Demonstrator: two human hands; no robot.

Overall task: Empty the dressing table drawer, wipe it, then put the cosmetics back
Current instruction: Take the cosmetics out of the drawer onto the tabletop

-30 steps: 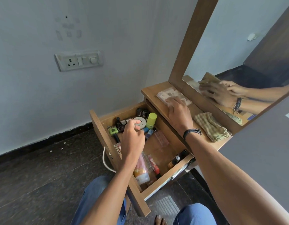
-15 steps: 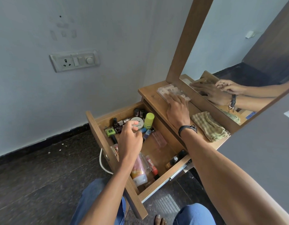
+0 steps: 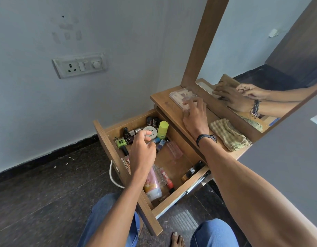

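The wooden drawer point(image 3: 180, 197) is pulled out and holds several cosmetics: a round white tin point(image 3: 151, 131), a lime-green bottle point(image 3: 162, 129), a green-capped nail polish point(image 3: 121, 142), a clear bottle point(image 3: 174, 149), a peach tube point(image 3: 152, 184) and dark small bottles point(image 3: 193, 171). My left hand point(image 3: 142, 152) hovers over the drawer's back left part. Its fingers are loosely curled and the fingertips are beside the white tin, with nothing visibly held. My right hand point(image 3: 195, 114) rests with spread fingers on a clear plastic case point(image 3: 179, 96) on the dressing table top point(image 3: 164, 102).
A folded checked cloth point(image 3: 227, 134) lies on the table top to the right of my right wrist. The mirror point(image 3: 261, 56) stands behind it. A white cable point(image 3: 112, 177) hangs under the drawer front. My knees and one foot are on the dark floor below.
My left hand has stayed over the white tin with little movement. My right hand still rests on the clear case, and its fingers have spread slightly.
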